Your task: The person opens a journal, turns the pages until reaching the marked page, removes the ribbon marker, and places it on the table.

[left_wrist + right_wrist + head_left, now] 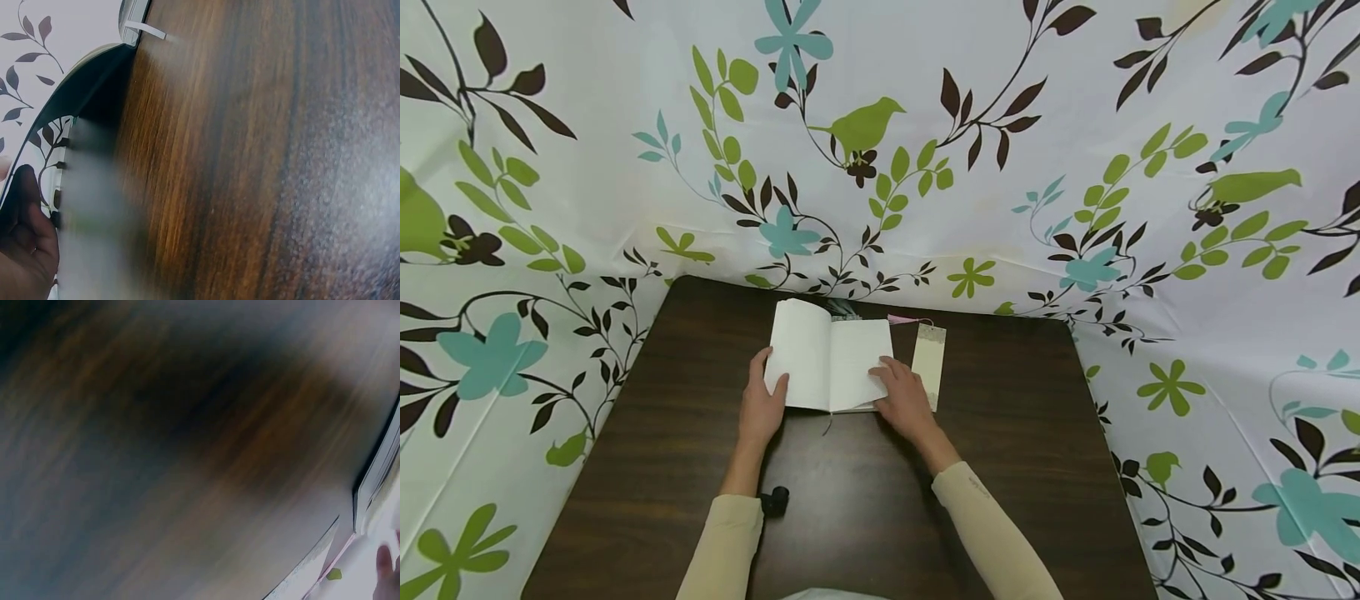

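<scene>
An open book [801, 354] with blank-looking pages lies on the dark wooden table. My left hand [762, 408] grips its left edge, thumb on the page and fingers behind the cover. In the left wrist view that dark cover [87, 84] is lifted off the table, with the left hand [28, 234] at its outer edge. On the right page rest the fingers of my right hand [906, 400]; only fingertips [384, 561] show at the right wrist view's edge. A thin ribbon marker [828, 425] sticks out below the spine.
Just right of the book lies a cream bookmark [929, 362] with a pink tassel [904, 319]. Behind the book a greyish-green item [844, 309] is mostly hidden. A patterned cloth [1000, 208] hangs around the table [1022, 467]. A black device [775, 502] sits at my left wrist.
</scene>
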Available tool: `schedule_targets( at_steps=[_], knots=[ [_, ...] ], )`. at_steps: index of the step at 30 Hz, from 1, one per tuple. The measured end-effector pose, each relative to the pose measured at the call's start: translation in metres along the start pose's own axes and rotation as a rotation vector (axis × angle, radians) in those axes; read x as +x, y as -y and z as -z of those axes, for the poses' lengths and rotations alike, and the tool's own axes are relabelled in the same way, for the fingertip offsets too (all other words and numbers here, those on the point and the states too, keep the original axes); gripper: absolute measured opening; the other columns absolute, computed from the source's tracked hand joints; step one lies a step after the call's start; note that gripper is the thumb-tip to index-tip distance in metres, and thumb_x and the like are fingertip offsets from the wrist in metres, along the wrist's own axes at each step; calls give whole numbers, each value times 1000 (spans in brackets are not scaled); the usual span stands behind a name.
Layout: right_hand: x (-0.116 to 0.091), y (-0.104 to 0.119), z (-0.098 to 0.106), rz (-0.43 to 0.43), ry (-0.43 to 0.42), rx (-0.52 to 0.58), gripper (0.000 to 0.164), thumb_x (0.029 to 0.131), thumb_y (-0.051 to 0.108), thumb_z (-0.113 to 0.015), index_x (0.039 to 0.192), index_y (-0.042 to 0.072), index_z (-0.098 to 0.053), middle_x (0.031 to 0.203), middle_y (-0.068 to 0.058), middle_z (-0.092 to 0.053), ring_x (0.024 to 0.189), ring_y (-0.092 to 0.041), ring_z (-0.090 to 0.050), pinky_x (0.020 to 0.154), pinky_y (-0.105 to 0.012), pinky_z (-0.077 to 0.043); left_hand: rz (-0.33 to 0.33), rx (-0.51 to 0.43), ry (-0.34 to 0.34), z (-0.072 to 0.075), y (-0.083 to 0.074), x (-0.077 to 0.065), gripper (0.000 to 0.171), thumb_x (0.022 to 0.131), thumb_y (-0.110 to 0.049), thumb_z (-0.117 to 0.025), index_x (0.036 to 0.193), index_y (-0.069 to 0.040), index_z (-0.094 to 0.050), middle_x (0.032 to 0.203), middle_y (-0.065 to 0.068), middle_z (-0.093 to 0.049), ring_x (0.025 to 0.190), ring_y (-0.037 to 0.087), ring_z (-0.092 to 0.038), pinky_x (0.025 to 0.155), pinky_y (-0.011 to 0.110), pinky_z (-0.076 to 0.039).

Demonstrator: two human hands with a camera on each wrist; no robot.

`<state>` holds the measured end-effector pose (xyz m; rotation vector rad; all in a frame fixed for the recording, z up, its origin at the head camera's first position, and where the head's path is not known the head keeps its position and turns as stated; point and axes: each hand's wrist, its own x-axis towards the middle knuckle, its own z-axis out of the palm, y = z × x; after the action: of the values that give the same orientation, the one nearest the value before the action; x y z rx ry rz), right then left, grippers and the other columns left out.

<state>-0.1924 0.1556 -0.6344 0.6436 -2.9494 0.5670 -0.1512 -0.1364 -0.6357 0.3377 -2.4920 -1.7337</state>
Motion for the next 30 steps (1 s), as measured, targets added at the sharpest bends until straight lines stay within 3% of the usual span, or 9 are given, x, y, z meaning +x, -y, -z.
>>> schedule_targets(
  at_steps=[2,5,9,16,19,24,30],
  knots=[
    [3,2,0,-94,-74,23,60,90,6,-80,147,14,-60,161,-15,-51,145,-40,-53,111,-61,-49,-15,11,-12,-1,0,1,64,112,-24,-59,169,-28,-30,172,14,-40,148,42,-50,114,64,-43],
    [8,6,-1,-228,-172,115,68,95,12,-81,156,12,-52,163,-15,-50,144,-41,-54,112,-62,-48,-48,15,-15,-1,0,2,68,112,-20,-59,171,-27,-26,175,11,-35,154,40,-43,118,64,-39],
    [13,15,-6,-293,-209,222,71,99,24,-79,161,11,-46,162,-14,-52,144,-40,-55,114,-62,-47,-88,16,-17,-1,0,2,66,112,-15,-58,171,-19,-28,175,14,-33,159,38,-35,124,62,-32],
    [17,40,-17,-175,-171,250,54,101,23,-71,152,12,-55,144,-12,-67,130,-35,-67,108,-58,-53,-87,38,73,2,-3,0,37,115,-19,-52,151,-11,-58,152,20,-50,147,42,-47,120,63,-38],
    [18,49,-23,-120,-98,226,52,104,24,-65,154,13,-55,146,-10,-67,133,-33,-66,111,-55,-52,-67,25,101,3,-3,-1,36,117,-24,-49,146,-10,-63,148,19,-52,145,41,-48,119,64,-39],
    [16,62,-30,-23,87,181,58,110,30,-57,166,17,-44,161,-6,-57,147,-27,-56,121,-48,-46,-27,-23,107,5,-6,-2,55,117,-49,-38,148,-9,-62,148,18,-53,142,40,-50,119,64,-39],
    [13,67,-31,98,125,135,52,112,33,-58,162,24,-51,158,-3,-60,146,-25,-57,119,-49,-48,65,-29,92,6,-9,1,83,109,-72,-38,156,-4,-53,159,18,-50,154,40,-42,125,63,-33]
  ],
)
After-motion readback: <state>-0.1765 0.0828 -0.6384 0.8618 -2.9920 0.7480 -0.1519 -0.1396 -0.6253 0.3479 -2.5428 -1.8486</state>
